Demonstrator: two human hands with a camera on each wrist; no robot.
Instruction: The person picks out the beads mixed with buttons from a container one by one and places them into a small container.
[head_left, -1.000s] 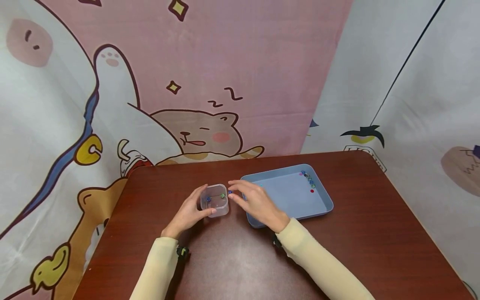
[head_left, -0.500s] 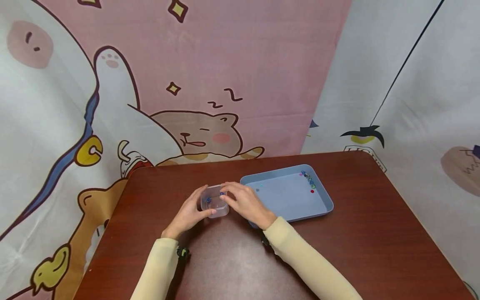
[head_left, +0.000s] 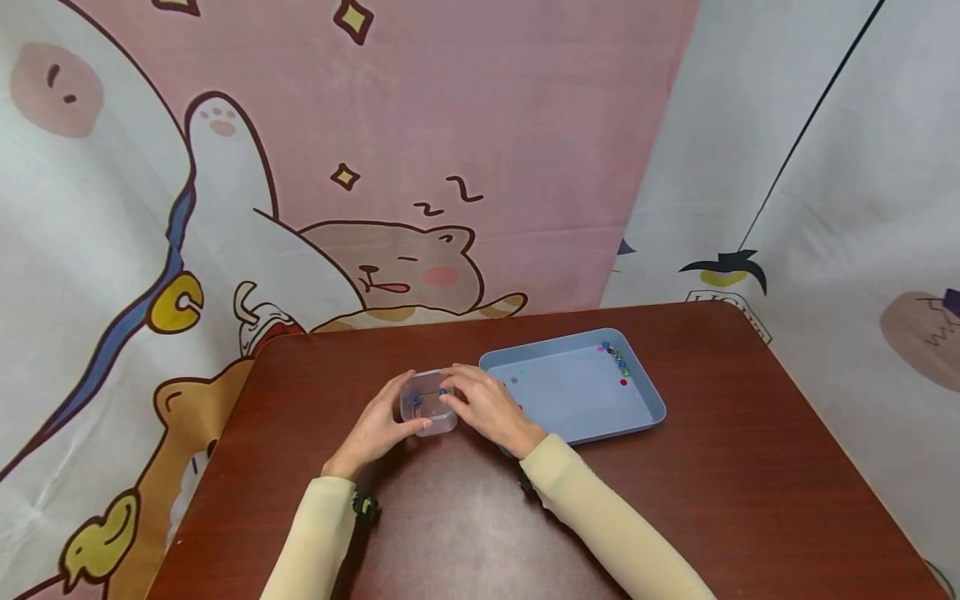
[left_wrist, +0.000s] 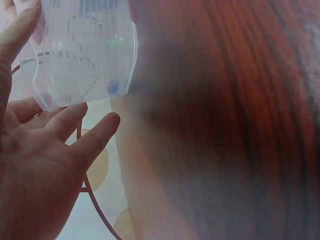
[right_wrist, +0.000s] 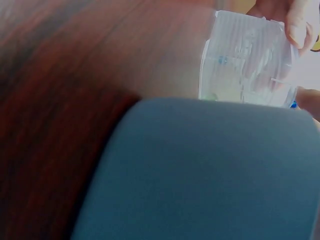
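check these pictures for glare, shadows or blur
Head: pale glare on the brown wooden table, dark shadow beside the cream left sleeve; left wrist: the clear square plastic box looks hazy; right wrist: box and table grain look soft.

The person's left sleeve (head_left: 311,537) and right sleeve (head_left: 611,521) are 2 matching long ones, plain pale yellow, narrowing towards the wrists. A small blackish device (head_left: 365,505) with green patches shows beside the left cuff, and a dark piece (head_left: 525,483), partly hidden, shows beneath the right. The left hand (head_left: 375,423) and right hand (head_left: 489,408) are bare.
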